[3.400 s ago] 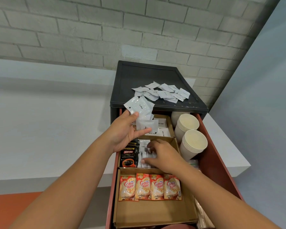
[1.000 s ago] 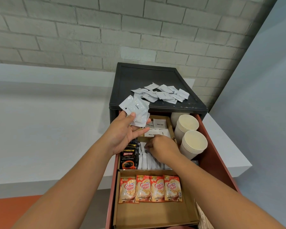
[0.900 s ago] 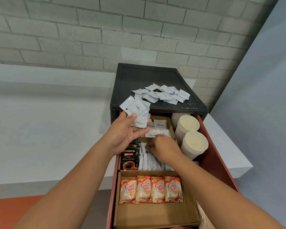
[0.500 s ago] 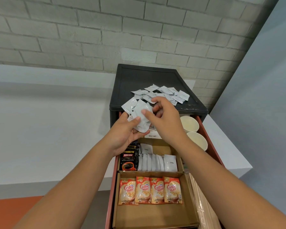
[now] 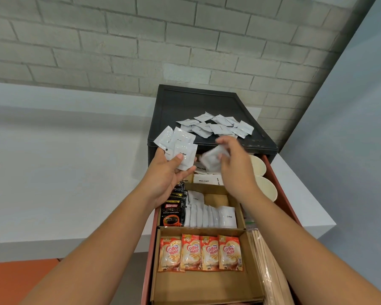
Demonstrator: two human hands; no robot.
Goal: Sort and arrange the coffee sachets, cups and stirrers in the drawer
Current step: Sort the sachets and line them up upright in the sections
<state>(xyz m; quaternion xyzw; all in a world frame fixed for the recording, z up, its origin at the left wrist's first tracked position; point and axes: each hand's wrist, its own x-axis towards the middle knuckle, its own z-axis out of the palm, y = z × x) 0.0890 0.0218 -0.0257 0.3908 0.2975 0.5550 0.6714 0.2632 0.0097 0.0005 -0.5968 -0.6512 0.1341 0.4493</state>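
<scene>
Left hand (image 5: 166,175) is held palm-up above the rear of the drawer, thumb pressed on a fan of white foil coffee sachets (image 5: 177,146); the exact count is not resolved. Right hand (image 5: 237,166) is held just beside it, the two apart and not touching, fingers pinched on a single white sachet (image 5: 211,160), which is motion-blurred and tilted. The step in hand is judged to be transfer of that sachet to the middle cardboard compartment (image 5: 216,198) of the red-brown drawer (image 5: 284,203). That compartment lies below the right hand and nearer the person; the right hand is judged the closer of the two to it. A row of white sachets (image 5: 209,216) is stood there on edge, its long axis running left to right across the drawer, with black Kopiko sachets (image 5: 173,211) at its left end. Bare cardboard is seen behind the row. For placement, the sachet is expected to need turning upright and aligning with those in the row. A loose heap of white sachets (image 5: 218,127) is noted unsorted on the black plastic cabinet top (image 5: 196,102), beyond both hands.
</scene>
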